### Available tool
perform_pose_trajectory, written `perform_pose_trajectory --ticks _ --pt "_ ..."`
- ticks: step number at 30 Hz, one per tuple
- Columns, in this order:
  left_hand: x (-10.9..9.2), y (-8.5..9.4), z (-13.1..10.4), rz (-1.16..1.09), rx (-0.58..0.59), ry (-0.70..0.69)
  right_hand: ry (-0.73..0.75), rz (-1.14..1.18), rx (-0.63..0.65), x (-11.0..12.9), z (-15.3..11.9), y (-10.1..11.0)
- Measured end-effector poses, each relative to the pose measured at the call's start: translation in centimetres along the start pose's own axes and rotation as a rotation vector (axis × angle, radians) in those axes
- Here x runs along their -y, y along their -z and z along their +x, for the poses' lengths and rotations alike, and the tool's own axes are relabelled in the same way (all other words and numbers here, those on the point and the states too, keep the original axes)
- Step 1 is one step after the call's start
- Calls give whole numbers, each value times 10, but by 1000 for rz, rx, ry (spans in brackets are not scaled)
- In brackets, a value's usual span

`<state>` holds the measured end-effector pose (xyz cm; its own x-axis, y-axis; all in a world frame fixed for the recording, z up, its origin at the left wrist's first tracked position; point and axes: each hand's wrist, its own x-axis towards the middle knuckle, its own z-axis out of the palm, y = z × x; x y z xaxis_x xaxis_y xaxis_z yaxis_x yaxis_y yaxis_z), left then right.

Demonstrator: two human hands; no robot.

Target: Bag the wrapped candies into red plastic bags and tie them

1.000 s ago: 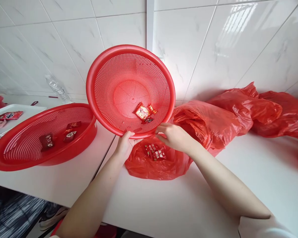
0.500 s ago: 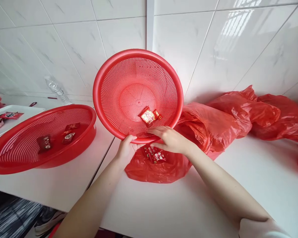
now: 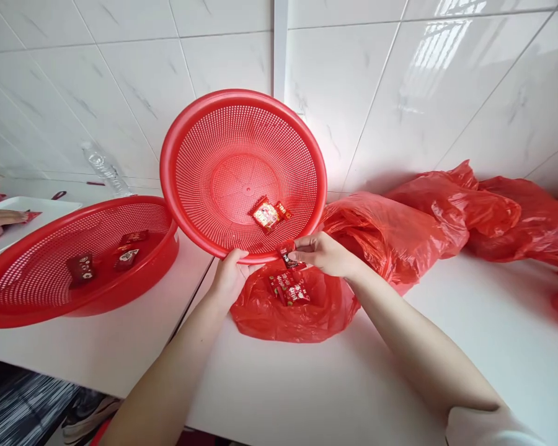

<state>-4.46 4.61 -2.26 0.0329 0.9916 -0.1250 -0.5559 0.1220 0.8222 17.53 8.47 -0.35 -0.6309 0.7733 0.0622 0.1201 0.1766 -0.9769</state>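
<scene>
A round red plastic colander [image 3: 199,124] is tipped toward me, its lower rim in the grip of my left hand [image 3: 231,275]. Two red-and-gold snack packets [image 3: 266,214] lie inside it, low on the right. Between the fingers of my right hand [image 3: 323,253] is a small dark red snack packet [image 3: 287,254], just at the colander's lower right rim. Below it, an open red plastic bag [image 3: 292,325] lies on the table with red snack packets [image 3: 289,288] in its mouth.
On the left stands a second red colander [image 3: 167,260] with a few packets in it. Behind it are a clear plastic bottle [image 3: 105,168] and a white tray [image 3: 51,210], where another person's hand [image 3: 2,218] reaches in. Red plastic bags [image 3: 413,229] line the tiled wall at right.
My right hand has come out of the colander to the right, now pinching a packet. The colander has shifted slightly left with my left hand. Another person's hand has appeared over the tray.
</scene>
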Motion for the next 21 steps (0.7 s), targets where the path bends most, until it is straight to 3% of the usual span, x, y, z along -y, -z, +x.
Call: perform_pose_trajectory --ticks 4,7,16,18,21 --pt "-1 0 0 -5 9 36 -70 64 18 3 -1 -3" --pt "-1 0 1 3 1 57 -20 -57 -14 6 -3 -6" --pt "2 8 8 -5 -24 -80 74 -265 -25 12 -9 -9" --pt "3 10 9 -6 -21 -91 136 -336 -105 13 -9 -9" --pt "5 6 6 -8 8 -84 246 -534 -348 11 -6 -6"
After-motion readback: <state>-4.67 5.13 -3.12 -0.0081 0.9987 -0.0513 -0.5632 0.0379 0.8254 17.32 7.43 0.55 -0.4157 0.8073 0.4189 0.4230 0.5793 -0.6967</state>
